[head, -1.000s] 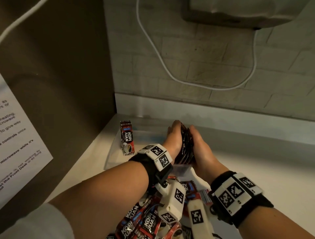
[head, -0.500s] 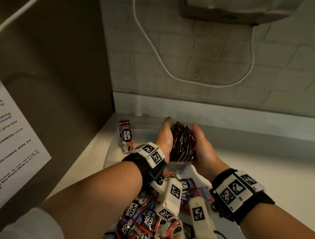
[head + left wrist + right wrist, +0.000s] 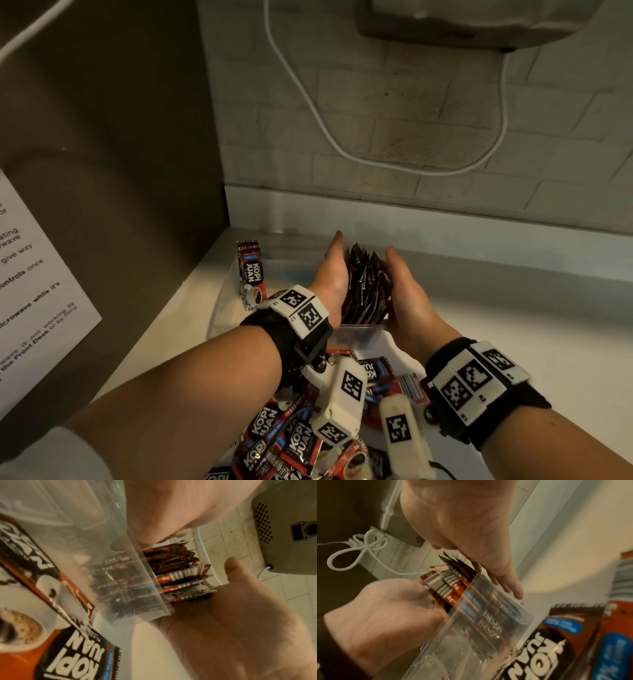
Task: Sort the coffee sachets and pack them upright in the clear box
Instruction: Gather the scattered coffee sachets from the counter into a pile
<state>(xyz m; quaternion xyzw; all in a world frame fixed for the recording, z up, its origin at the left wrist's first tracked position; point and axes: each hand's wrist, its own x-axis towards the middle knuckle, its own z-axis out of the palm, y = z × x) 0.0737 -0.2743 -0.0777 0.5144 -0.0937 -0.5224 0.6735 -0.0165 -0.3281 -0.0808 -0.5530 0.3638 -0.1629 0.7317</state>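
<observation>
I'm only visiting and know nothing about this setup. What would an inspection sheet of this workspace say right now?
Surface: pale counter, set against a brick wall.
Job's things: clear box holding a bundle of sachets standing on end; another upright sachet at its far left end.
Clutter: loose sachets piled in front of the box.
Hands: left hand and right hand flat against either side of the bundle, fingers straight.
Cables: white cable looping across the wall.
Surroundings: grey appliance mounted above; printed notice at left.
</observation>
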